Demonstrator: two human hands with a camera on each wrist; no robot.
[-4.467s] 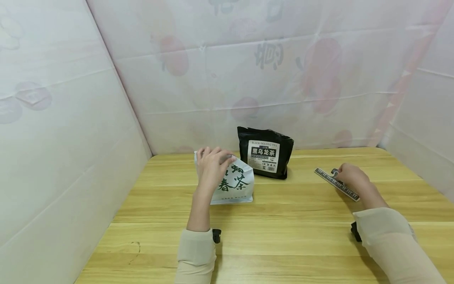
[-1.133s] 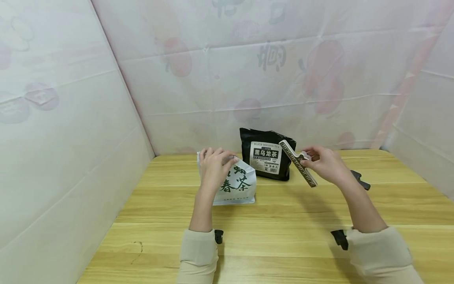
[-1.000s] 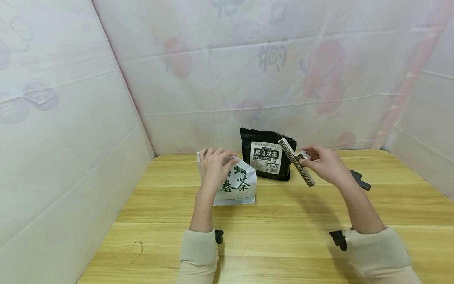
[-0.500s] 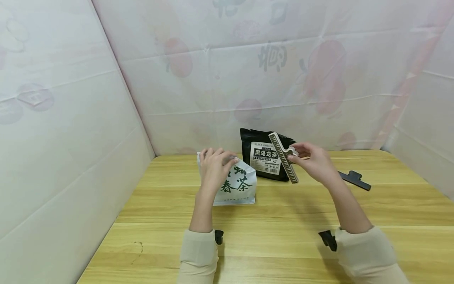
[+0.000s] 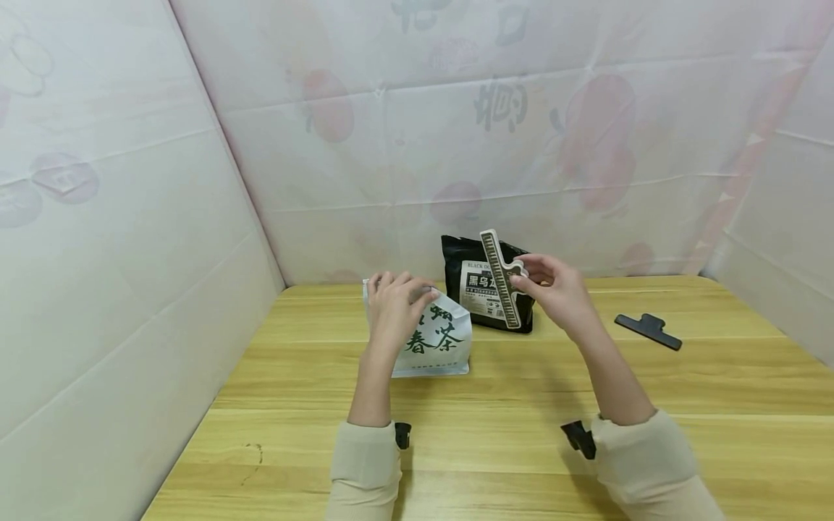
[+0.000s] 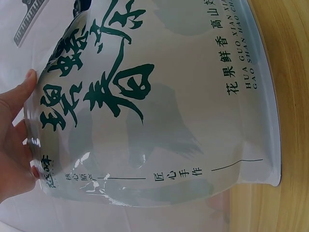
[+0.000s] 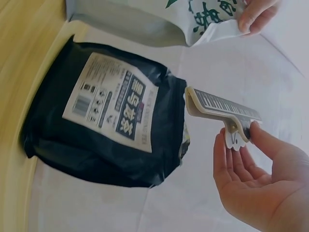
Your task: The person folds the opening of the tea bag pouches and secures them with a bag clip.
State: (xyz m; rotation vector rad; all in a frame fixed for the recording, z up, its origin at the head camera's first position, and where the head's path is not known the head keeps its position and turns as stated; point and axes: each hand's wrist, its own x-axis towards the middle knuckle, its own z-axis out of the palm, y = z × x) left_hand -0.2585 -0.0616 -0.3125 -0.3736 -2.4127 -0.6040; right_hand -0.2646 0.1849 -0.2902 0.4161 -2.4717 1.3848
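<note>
Head view: up over the table [image 5: 495,449], peering forward and down; the widest look going, left hand [image 5: 392,307] and right hand [image 5: 557,293] both in it;
Left wrist view: right in tight on the white bag [image 6: 164,111], which fills most of it; tipped sideways, table at right;
Right wrist view: close too, facing the black bag [image 7: 108,116] and clip [image 7: 224,107]; sideways the other way, table at left;
Head and right wrist share: both bags, clip, both hands

Place: screened-off work spot | pale printed sheets [image 5: 417,159] | wood-grain table [image 5: 495,441]
</note>
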